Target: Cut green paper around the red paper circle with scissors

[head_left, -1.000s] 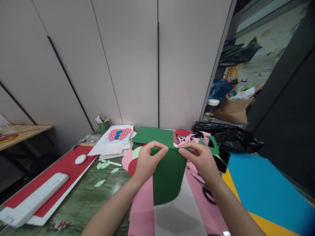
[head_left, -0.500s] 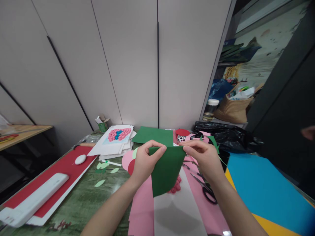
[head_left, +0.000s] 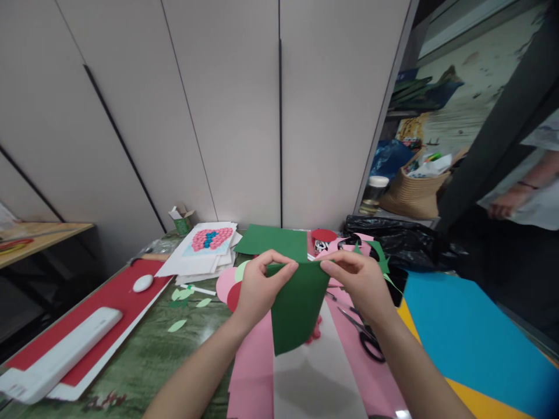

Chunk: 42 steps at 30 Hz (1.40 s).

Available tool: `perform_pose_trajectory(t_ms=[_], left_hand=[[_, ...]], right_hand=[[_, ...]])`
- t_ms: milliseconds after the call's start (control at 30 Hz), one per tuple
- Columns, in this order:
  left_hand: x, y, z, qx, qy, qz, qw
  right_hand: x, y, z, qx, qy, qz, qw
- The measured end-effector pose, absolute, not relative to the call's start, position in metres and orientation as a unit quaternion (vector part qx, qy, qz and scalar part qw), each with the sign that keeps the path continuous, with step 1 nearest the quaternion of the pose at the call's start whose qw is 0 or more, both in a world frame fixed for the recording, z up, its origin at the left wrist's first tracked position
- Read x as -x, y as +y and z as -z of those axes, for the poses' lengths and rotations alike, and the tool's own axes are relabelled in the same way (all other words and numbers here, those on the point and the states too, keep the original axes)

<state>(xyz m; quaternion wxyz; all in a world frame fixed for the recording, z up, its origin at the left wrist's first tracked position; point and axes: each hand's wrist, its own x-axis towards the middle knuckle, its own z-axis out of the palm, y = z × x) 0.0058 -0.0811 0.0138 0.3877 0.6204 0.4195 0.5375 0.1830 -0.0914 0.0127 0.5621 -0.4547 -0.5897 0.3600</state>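
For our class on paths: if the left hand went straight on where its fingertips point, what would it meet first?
Beyond the green paper it pinches, the left hand would probably meet the right hand first, though depth is unclear.

Forearms (head_left: pixel 205 365) slant inward from the near side — left hand (head_left: pixel 262 285) and right hand (head_left: pixel 364 282) level, thumbs (head_left: pixel 286 273) pinched toward fingers (head_left: pixel 275 255).

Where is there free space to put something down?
The widest bare tabletop lies between the red sheet and the pink paper, nearer you than the leaf cutouts. It is crowded behind the held green sheet, toward the black bag.
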Motion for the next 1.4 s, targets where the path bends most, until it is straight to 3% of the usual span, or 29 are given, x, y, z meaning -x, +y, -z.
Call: perform_pose_trajectory(t_ms=[400, 667, 933, 1400], left_hand=[[-0.004, -0.079, -0.012, -0.612, 0.409, -0.542, 0.405], [-0.002, -0.067, -0.002, -0.534, 0.347, -0.571, 0.519], [-0.003, -0.072, -0.003, -0.579, 0.391, -0.59, 0.406], [-0.006, -0.079, -0.005, -0.606, 0.386, -0.584, 0.378]], right_hand=[[-0.185, -0.092, -0.014, 0.458, -0.593, -0.356, 0.559], [-0.192, -0.09, -0.013, 0.473, -0.554, -0.316, 0.608], [-0.192, -0.09, -0.013, 0.441, -0.588, -0.343, 0.586], [-0.189, -0.088, -0.01, 0.456, -0.619, -0.328, 0.549]])
